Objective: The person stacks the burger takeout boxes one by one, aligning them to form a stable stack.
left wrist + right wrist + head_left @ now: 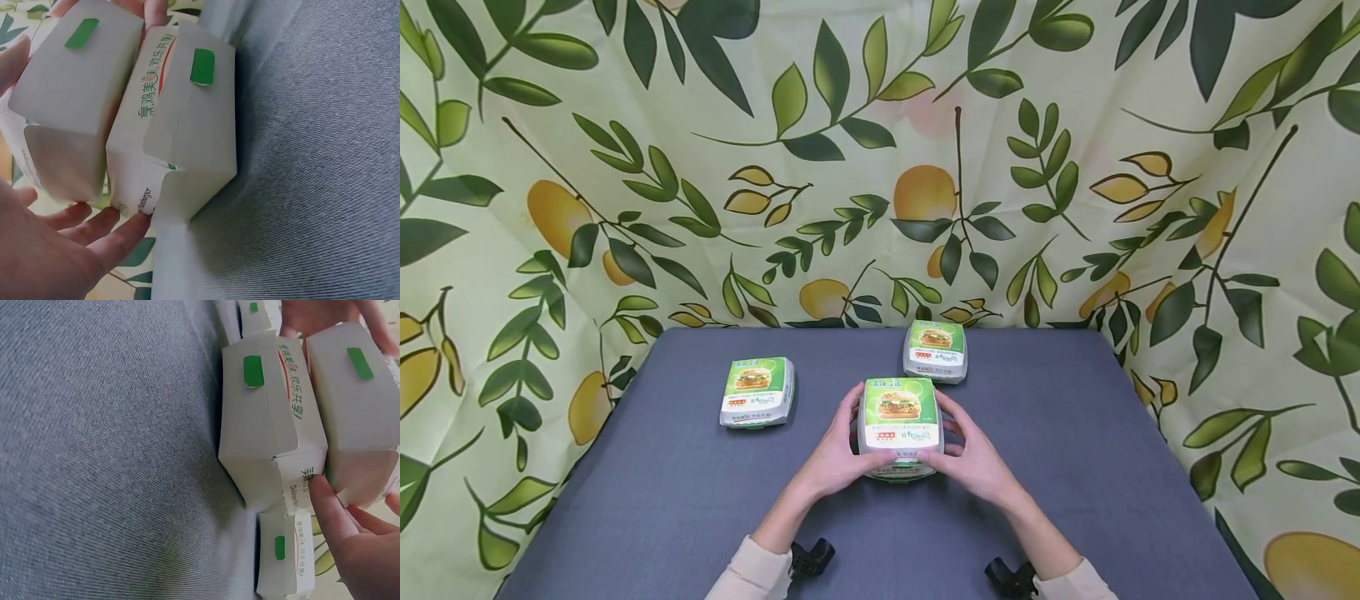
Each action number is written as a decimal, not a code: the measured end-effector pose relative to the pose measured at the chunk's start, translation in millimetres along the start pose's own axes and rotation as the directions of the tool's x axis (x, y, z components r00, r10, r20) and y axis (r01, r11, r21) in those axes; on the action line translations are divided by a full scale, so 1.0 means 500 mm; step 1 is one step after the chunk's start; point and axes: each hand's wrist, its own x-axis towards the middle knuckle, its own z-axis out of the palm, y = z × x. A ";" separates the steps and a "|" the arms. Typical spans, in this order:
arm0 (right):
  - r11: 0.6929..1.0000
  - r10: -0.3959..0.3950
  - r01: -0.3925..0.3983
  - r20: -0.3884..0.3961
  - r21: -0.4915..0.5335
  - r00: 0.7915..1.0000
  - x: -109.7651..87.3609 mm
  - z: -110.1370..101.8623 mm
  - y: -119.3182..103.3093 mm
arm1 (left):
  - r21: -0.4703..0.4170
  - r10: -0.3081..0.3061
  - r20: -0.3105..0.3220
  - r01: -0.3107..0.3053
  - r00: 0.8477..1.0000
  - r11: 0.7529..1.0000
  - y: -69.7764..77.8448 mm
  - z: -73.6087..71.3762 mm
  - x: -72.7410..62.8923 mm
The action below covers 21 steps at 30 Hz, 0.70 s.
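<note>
Two white cardboard burger boxes with green-and-white printed tops are stacked at the middle of the table. The upper box [901, 412] sits right over the lower box [898, 475], whose front edge shows beneath it. My left hand [833, 460] grips the stack's left side, thumb at the front of the upper box. On the opposite side my right hand [976, 460] does the same. In the left wrist view, left fingertips [134, 228] touch the lower box [200, 125]. A right fingertip [319, 487] presses on that box's side in the right wrist view.
A similar burger box [757, 392] lies to the left of the stack, and another [936, 350] stands just behind it to the right. The dark blue-grey table [662, 500] ends at a leaf-patterned cloth [850, 183] at the back and sides.
</note>
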 end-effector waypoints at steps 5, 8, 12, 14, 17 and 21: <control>1.000 -0.007 0.007 0.011 -0.004 1.000 0.004 -0.006 0.001 | 0.067 -0.031 0.005 0.031 1.000 0.997 0.007 -0.002 0.003; 1.000 -0.009 0.009 0.009 -0.003 1.000 0.004 -0.008 0.005 | 0.101 -0.045 0.008 0.044 0.999 0.994 0.011 -0.001 0.006; 1.000 -0.007 0.007 0.000 -0.004 1.000 0.002 -0.008 0.008 | 0.113 -0.049 0.013 0.047 0.999 0.992 0.014 -0.002 0.009; 1.000 -0.002 0.002 -0.003 -0.010 1.000 0.000 -0.006 0.009 | 0.116 -0.053 0.011 0.051 0.999 0.992 0.016 -0.002 0.009; 1.000 0.011 -0.012 -0.013 -0.021 1.000 -0.001 -0.004 0.008 | 0.113 -0.053 0.007 0.052 0.999 0.992 0.017 -0.002 0.010; 1.000 0.010 -0.010 -0.011 -0.026 1.000 -0.001 -0.004 0.008 | 0.111 -0.053 -0.001 0.053 0.999 0.992 0.018 0.000 0.011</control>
